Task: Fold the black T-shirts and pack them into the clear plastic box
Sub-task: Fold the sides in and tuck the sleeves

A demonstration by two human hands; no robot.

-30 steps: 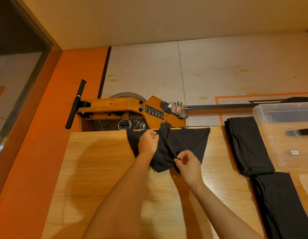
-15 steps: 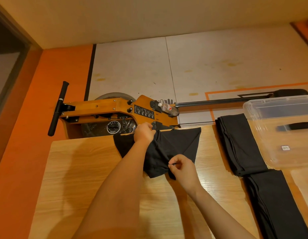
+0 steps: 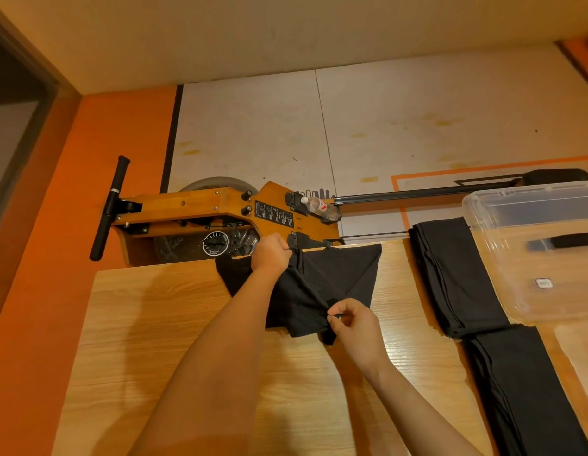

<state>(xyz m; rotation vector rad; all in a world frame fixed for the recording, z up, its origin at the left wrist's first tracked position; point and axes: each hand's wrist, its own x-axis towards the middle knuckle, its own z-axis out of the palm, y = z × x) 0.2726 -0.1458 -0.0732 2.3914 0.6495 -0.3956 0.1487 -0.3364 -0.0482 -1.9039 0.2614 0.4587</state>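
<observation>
Both arms reach forward over the desk (image 3: 154, 340). Left hand (image 3: 270, 253) is fisted, gripping the far edge of a black T-shirt (image 3: 335, 278) at the desk's far side. Right hand (image 3: 353, 324) pinches the shirt's near corner between thumb and fingers, cloth bunched between the hands. Two folded black shirts (image 3: 450, 278) lie to the right, beside the clear plastic box (image 3: 483, 205).

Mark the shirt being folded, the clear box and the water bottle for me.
shirt (image 3: 338, 274): head view, flat panel between the hands.
clear box (image 3: 483, 222): head view, near-left wall.
water bottle (image 3: 320, 207): head view, labelled middle.
</observation>
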